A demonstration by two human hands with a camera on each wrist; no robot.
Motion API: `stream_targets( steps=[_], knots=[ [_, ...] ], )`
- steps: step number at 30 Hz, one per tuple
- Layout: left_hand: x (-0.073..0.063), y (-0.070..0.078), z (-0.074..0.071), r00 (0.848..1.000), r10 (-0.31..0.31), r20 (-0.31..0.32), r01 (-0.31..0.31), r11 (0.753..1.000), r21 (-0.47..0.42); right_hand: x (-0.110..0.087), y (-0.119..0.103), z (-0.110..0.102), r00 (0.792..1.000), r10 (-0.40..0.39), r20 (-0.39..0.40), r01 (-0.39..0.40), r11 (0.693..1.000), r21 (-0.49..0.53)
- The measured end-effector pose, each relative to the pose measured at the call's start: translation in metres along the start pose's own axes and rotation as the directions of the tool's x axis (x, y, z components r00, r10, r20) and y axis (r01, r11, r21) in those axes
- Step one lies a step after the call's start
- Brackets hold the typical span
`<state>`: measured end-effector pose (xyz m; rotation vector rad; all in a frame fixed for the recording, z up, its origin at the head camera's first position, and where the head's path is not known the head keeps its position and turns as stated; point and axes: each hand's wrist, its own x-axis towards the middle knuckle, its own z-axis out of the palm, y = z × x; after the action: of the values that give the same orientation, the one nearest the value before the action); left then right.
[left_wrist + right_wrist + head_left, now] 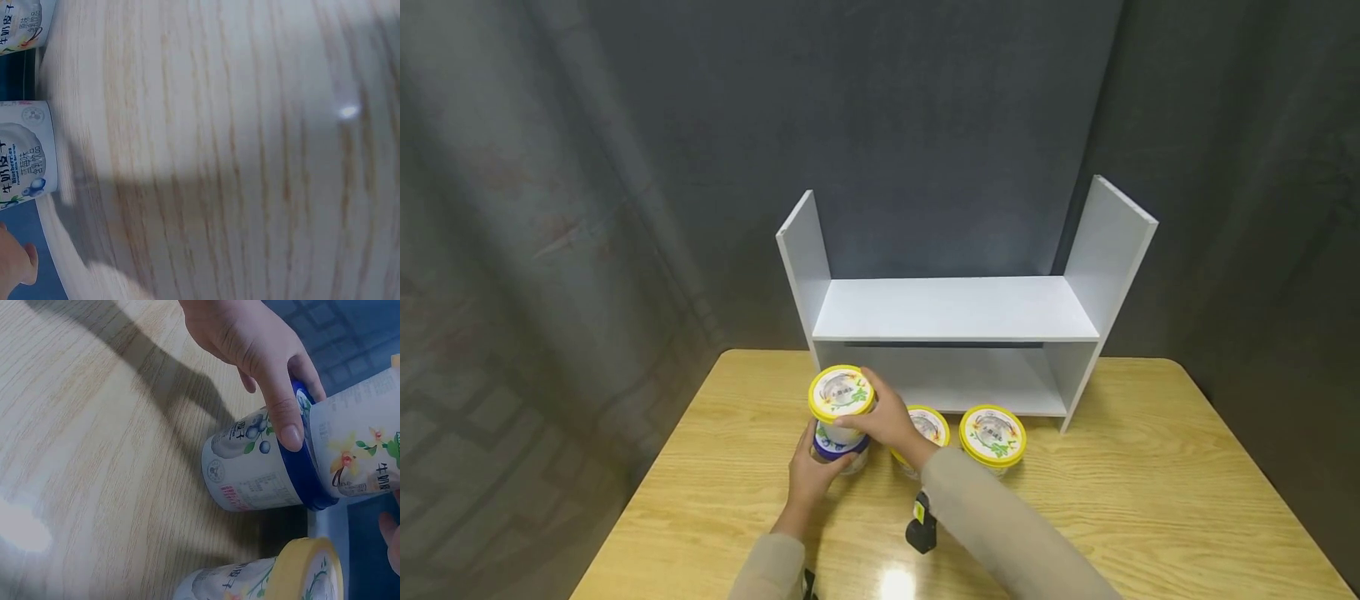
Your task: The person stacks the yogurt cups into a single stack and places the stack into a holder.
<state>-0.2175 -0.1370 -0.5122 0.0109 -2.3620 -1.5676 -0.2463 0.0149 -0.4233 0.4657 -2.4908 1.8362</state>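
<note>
A tub with a blue lid [835,446] and blueberries on its side stands on the table. My left hand [808,473] grips it near the lid, thumb across the rim in the right wrist view. Directly above is a yellow-lidded tub [842,390] with vanilla flowers on its wall [359,434]. My right hand [891,421] holds it by the side. Its base meets the blue lid in the right wrist view; whether its weight rests there I cannot tell. The left wrist view catches only the blueberry tub's side [28,153] at its edge.
Two more yellow-lidded tubs stand to the right, one partly behind my right forearm [927,427], the other farther right [992,435]. A white two-level shelf [955,308] stands behind them on the wooden table [1150,500]. Dark curtains hang around it.
</note>
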Motion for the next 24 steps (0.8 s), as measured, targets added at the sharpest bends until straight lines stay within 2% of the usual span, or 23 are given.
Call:
stream_targets(
  steps=[10,24],
  knots=[
    [-0.0004,0.0017,-0.001,0.998,-0.047,0.033,0.047,0.999,-0.005,0.0008,-0.0035,0.0047,0.999,0.03,0.038,-0.027,0.997,-0.071],
    [-0.0012,0.0017,-0.002,0.999,-0.03,0.032,0.03,0.999,-0.009,0.0012,-0.0054,0.0033,0.993,0.064,0.097,-0.059,0.997,-0.05]
  ],
)
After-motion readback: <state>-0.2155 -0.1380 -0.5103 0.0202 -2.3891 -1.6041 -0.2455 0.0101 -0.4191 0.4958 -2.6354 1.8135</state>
